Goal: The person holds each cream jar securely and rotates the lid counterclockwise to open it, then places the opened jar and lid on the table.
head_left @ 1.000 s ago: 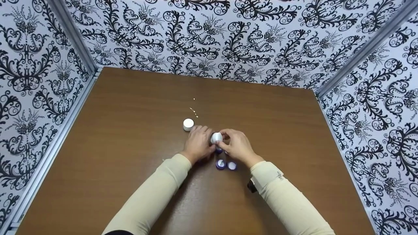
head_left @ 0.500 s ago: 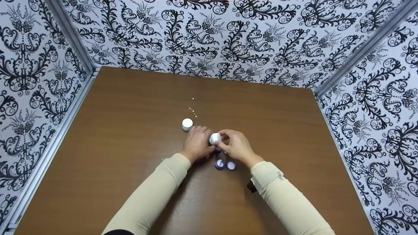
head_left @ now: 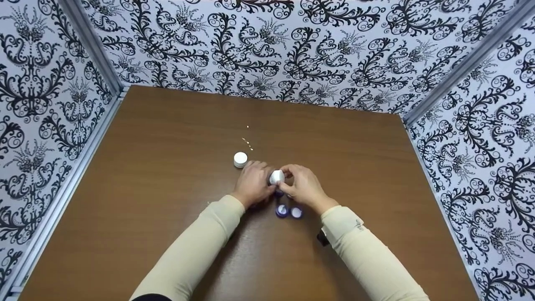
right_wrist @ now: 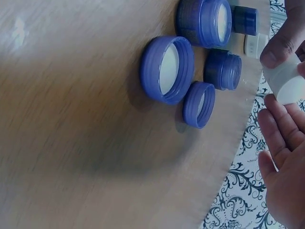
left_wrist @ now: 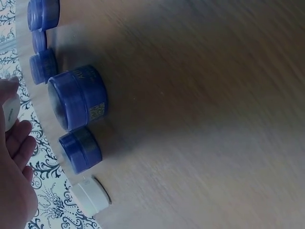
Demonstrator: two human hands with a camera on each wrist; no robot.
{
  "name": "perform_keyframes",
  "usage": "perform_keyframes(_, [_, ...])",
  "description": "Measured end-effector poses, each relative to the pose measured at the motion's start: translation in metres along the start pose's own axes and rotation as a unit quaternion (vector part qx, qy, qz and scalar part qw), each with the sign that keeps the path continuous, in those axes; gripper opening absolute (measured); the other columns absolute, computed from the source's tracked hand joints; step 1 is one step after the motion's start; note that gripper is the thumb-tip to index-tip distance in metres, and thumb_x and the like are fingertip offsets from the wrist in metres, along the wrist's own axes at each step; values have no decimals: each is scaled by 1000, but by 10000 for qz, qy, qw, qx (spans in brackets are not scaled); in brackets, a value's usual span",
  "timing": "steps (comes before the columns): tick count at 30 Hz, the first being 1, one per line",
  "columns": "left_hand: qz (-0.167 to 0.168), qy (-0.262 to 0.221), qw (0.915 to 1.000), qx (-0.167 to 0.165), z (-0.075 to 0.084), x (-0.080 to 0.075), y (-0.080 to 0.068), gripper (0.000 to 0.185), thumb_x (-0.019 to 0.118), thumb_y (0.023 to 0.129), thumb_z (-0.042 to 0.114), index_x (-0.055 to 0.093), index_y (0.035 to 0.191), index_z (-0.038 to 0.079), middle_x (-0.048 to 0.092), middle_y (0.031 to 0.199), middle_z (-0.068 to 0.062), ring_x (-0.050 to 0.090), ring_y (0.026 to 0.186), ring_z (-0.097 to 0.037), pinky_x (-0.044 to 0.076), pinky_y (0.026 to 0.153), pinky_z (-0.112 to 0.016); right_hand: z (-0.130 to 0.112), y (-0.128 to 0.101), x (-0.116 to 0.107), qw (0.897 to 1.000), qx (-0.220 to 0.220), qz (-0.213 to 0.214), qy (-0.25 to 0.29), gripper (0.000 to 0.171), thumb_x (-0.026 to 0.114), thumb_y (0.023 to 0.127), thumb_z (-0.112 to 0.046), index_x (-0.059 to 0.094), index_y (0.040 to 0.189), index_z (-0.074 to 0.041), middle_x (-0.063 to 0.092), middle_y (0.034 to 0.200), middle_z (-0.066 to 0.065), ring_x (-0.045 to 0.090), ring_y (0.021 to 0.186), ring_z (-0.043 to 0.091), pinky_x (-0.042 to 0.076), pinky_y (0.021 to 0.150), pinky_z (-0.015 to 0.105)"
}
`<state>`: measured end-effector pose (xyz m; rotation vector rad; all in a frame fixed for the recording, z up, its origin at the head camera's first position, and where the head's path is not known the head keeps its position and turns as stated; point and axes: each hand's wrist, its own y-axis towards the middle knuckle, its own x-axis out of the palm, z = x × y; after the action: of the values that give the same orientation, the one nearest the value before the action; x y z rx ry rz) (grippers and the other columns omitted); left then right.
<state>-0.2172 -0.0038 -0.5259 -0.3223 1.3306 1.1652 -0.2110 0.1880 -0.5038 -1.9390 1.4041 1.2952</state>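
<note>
A small white jar [head_left: 276,177] is held just above the brown table [head_left: 167,167] between both hands. My left hand [head_left: 267,176] grips it from the left with curled fingers. My right hand [head_left: 288,173] pinches it from the right. The right wrist view shows the same white jar [right_wrist: 288,82] with fingers [right_wrist: 272,129] around it. At the edge of the left wrist view the white jar [left_wrist: 10,112] shows beside my left hand's fingers [left_wrist: 21,143]. Under the hands stand a large blue jar [left_wrist: 78,98] and a smaller blue jar [left_wrist: 81,149].
Another white jar [head_left: 240,159] stands just left of the hands. Two blue lids [head_left: 282,210] [head_left: 296,212] lie upside down near my right wrist, seen as a large lid [right_wrist: 167,69] and a small lid [right_wrist: 199,104]. Patterned walls [head_left: 267,50] close three sides.
</note>
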Motion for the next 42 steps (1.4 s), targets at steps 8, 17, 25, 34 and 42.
perform_keyframes(8, [-55,143,9998,93,0,0,-1,37,80,74,36,72,98,9,66,88,-3,61,88,-26,44,87,-40,1,-1,0,9996,-260,-12,-129,34,73,83,-26,66,110,-7,67,103,3,62,96,23,47,86,40])
perform_keyframes(17, [-40,190,9996,187,-3,1,0,40,78,75,36,71,102,7,68,93,-5,62,92,-26,45,92,-42,6,1,0,9970,-726,98,-236,31,73,83,-23,66,108,-6,69,100,3,64,101,26,37,107,39])
perform_keyframes(25, [-61,51,9998,189,-3,0,0,40,81,73,35,72,101,7,68,92,-5,62,88,-26,44,89,-41,8,2,1,9937,-1025,145,-439,33,73,82,-23,65,108,-3,69,105,7,63,110,29,29,113,39])
perform_keyframes(34, [-185,-183,9995,199,-7,1,-2,34,82,71,34,72,93,10,67,85,-3,62,85,-25,45,86,-41,11,-1,3,9869,-1549,201,-401,39,78,81,-20,63,113,-3,67,108,7,61,109,27,30,113,40])
perform_keyframes(42, [-33,4,10000,79,-6,-1,-2,33,82,71,33,70,91,10,65,85,-3,62,85,-26,45,89,-41,6,-5,2,9990,-429,45,-83,43,72,89,-33,63,123,-8,67,113,4,59,111,25,39,102,43])
